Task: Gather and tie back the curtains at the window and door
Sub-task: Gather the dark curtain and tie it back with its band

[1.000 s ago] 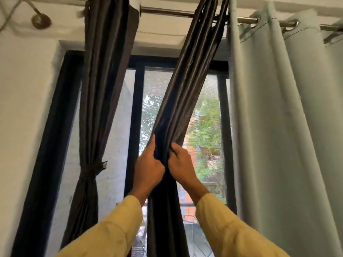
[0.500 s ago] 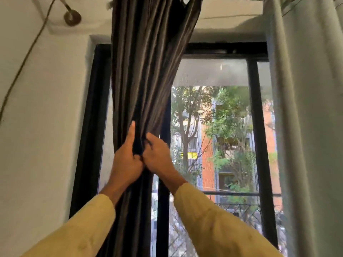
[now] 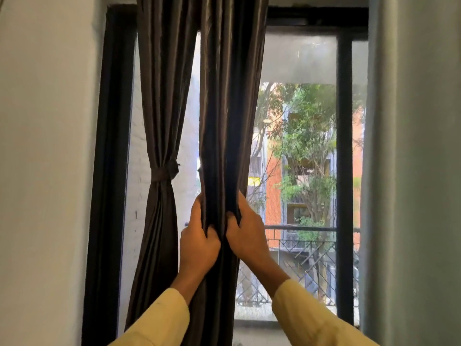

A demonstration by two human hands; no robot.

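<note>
Left hand (image 3: 199, 247) and right hand (image 3: 245, 237) both clench the loose dark curtain panel (image 3: 228, 116) mid-window, right of the tied panel (image 3: 161, 108) (no second tie in view) — gathered folds could spill out if either grip loosens.

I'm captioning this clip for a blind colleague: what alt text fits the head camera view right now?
A person's left hand and right hand grip a bunched dark curtain at a window. To its left a second dark curtain hangs tied with a tieback; a pale curtain hangs at the right edge.
</note>
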